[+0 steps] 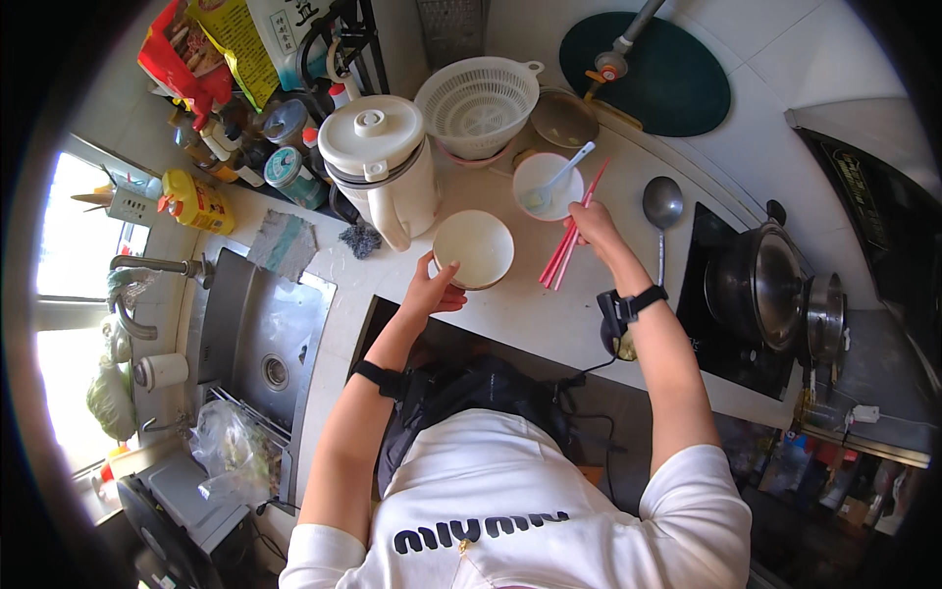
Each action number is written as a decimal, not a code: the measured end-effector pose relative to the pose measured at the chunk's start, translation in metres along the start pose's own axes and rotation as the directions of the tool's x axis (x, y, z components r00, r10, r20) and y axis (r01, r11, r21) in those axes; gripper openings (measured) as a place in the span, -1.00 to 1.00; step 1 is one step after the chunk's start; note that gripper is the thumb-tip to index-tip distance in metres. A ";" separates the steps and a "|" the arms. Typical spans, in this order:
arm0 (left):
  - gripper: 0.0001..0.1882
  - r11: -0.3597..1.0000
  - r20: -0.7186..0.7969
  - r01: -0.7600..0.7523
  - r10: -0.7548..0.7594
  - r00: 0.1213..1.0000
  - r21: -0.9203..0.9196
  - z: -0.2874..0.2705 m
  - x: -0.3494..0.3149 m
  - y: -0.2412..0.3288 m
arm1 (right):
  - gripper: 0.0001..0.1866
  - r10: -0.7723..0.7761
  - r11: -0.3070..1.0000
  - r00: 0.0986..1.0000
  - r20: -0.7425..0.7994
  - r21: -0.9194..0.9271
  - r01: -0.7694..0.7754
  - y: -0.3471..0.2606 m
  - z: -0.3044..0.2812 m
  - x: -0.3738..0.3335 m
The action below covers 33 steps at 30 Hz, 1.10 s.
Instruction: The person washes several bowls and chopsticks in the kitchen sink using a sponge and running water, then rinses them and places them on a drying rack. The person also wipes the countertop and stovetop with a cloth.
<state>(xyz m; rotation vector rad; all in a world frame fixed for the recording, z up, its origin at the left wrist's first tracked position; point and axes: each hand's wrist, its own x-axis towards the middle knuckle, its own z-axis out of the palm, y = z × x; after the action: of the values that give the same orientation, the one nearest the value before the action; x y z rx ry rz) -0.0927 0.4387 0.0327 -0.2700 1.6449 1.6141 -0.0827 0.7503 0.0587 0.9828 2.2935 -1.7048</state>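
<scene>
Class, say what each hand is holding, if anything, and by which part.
The left hand holds a white bowl by its near left edge, thumb at the rim. The right hand holds red chopsticks around their middle.

Creamy white is being shown by the nearer bowl (475, 247), the pitcher (392, 191) and the worktop (505, 319), cooler white by the farther bowl (531, 177), the colander (479, 108) with its pattern of slots, and the shirt (500, 447), crossed by black lettering (478, 530). Pinkish red is being displayed by the chopsticks (565, 259), pale blue by the spoon (571, 167), dark green by the round board (687, 74), and yellow by the bottle (203, 201). Grey with a teal stripe is being worn by the cloth (283, 245), silver by the ladle (663, 201) and sink (294, 324), and black by the cooktop (714, 240) and wrist straps (648, 299).
</scene>
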 end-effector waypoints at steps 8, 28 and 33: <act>-0.03 0.927 0.295 0.176 -0.076 0.953 -0.332 0.037 0.045 0.015 | -0.71 0.067 0.996 0.993 0.102 -0.063 -0.060 -0.021 0.029 -0.043; -0.01 0.965 0.333 0.149 -0.070 0.940 -0.218 0.085 0.084 0.043 | -0.64 -0.164 0.977 0.953 -0.254 0.090 0.192 -0.037 -0.030 -0.085; -0.04 0.932 0.357 0.195 -0.078 0.931 -0.306 0.094 0.084 0.042 | -0.74 -0.322 0.764 0.925 -0.204 0.521 0.381 -0.054 -0.069 -0.101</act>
<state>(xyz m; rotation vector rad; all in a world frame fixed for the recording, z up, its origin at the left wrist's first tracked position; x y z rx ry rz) -0.1392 0.5627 0.0218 -0.2570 1.0620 1.7181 -0.0153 0.7611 0.1736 0.7444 2.1833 -2.6420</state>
